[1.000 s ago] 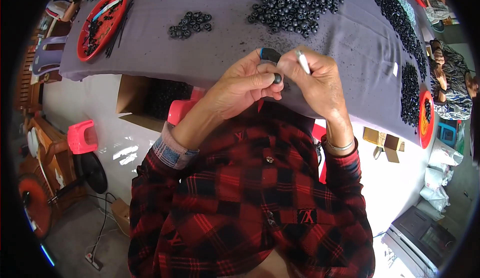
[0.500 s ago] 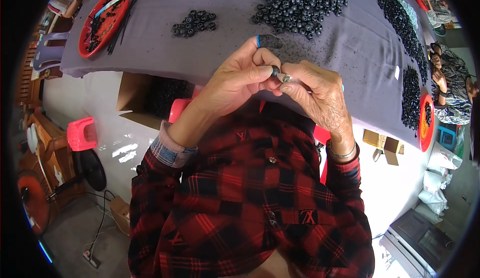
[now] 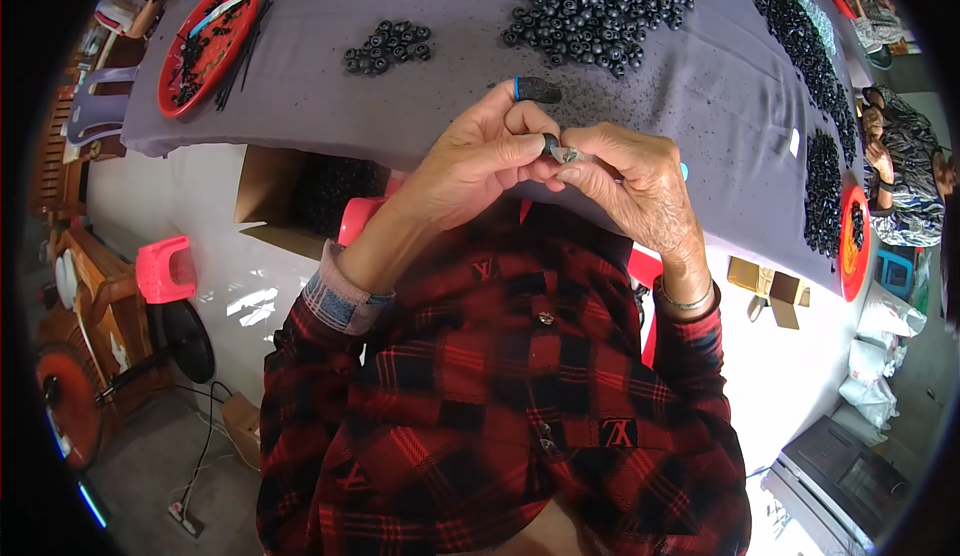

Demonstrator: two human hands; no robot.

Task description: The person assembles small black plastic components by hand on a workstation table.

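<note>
My left hand pinches a small round black part between thumb and fingers, just above the table's near edge. A dark finger cot with a blue rim covers one of its raised fingertips. Against the part, my right hand holds a small tool with a metal tip. Most of the tool is hidden in the palm; a light-blue end shows past the hand. Beyond my hands lie a small cluster of black ring-like parts and a large heap of the same parts.
A grey cloth with black crumbs covers the table. A red plate with scraps and a blue-handled tool stands at left. Long black heaps and another red plate are at right, near a seated person. Below is an open carton.
The tool's tip has shifted slightly at the black part, in small movements of my right hand. My left hand stays nearly still, keeping its pinch.
</note>
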